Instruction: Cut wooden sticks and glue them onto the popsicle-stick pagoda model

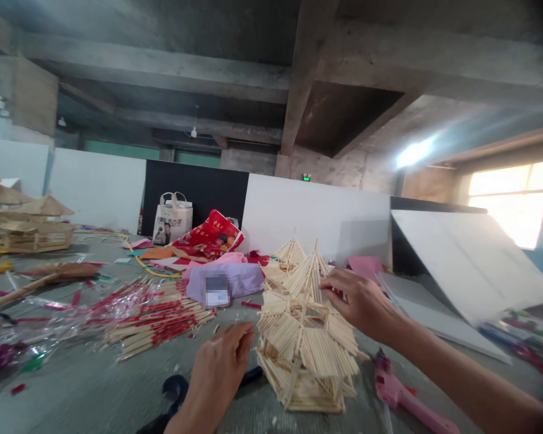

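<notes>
A pagoda model built from thin wooden sticks [305, 328] stands tilted on the concrete floor, with layered, pointed roofs. My right hand [359, 301] grips its upper roof from the right. My left hand [219, 367] is at the model's lower left, its fingertips close to the sticks and holding nothing. Under that hand lie black-handled scissors [176, 392]. A pink hot glue gun [402, 392] lies to the right of the model's base, below my right forearm. The far side of the model is hidden.
Loose sticks with red bands [154, 316] lie in torn plastic wrap at left. Behind are a lilac cloth [226, 282], a red bag [208, 235] and a white tote bag [172, 220]. Finished stick models [31, 220] stand far left. A white board [466, 265] leans at right.
</notes>
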`<state>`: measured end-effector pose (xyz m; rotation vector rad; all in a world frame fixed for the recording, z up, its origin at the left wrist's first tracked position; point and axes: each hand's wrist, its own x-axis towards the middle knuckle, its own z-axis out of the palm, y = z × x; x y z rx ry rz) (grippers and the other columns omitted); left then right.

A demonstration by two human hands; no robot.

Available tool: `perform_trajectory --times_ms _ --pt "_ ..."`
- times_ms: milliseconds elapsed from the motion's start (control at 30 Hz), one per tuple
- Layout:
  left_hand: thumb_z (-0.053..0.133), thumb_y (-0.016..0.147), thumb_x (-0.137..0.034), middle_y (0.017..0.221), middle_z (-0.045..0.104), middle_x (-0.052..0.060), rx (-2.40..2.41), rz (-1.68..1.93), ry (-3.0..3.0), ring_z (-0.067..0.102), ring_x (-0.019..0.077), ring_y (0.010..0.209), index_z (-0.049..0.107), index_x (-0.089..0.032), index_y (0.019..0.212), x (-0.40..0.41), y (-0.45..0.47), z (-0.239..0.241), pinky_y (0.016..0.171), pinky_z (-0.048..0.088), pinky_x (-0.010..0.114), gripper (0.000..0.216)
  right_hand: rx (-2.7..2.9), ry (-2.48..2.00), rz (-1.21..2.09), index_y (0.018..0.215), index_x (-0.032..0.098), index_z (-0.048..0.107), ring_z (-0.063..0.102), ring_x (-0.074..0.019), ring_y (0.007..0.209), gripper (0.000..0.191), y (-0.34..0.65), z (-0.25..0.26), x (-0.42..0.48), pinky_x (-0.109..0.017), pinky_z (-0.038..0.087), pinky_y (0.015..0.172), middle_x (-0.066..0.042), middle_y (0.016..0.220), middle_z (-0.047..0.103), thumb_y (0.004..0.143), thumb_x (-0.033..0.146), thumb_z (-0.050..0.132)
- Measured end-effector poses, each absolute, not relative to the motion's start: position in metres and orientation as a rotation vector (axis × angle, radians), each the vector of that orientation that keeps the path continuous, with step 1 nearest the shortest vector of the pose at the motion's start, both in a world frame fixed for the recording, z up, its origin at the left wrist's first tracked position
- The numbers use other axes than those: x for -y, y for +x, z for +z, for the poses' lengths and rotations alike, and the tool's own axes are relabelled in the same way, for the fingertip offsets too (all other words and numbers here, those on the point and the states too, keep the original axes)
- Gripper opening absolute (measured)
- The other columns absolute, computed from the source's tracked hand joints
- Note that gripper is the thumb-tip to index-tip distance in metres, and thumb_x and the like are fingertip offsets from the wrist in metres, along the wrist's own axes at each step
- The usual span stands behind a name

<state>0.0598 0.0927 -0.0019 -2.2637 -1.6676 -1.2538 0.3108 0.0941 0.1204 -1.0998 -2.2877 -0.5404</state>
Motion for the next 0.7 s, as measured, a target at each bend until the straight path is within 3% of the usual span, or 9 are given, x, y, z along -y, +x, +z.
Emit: perform_trajectory --times_ms 167,500,700 --pt "0.040 0.083 -0.028 0.091 0.069 -0.001 1.715 -1.246 -2.268 0.063 0.0143 0.081 0.060 -0.026 0.096 -0.092 0.061 0.000 0.070 0.045 0.023 0.024 2.184 -1.186 -0.601 0.083 0.020 0.057 0.054 -0.0133 0.071 0.015 0.307 0.128 -0.094 -0.024 0.037 0.061 0.000 0.079 0.059 0.082 0.020 0.043" --pt "0.040 0.083 -0.026 0.089 0.069 -0.001 1.724 -1.209 -2.282 0.064 0.0141 0.077 0.062 -0.026 0.091 -0.088 0.062 0.005 0.067 0.044 0.022 0.023 2.097 -1.411 -0.584 0.051 0.018 0.043 0.038 -0.0083 0.046 0.022 0.297 0.126 -0.105 -0.023 0.023 0.045 0.005 0.048 0.044 0.073 0.019 0.043" --pt "0.041 0.083 -0.025 0.089 0.069 -0.001 1.710 -1.201 -2.283 0.064 0.0137 0.077 0.061 -0.026 0.092 -0.087 0.061 0.004 0.066 0.044 0.021 0.023 1.985 -1.429 -0.544 0.053 0.018 0.048 0.041 -0.0081 0.044 0.020 0.306 0.133 -0.120 -0.020 0.026 0.043 0.006 0.044 0.042 0.072 0.023 0.045"
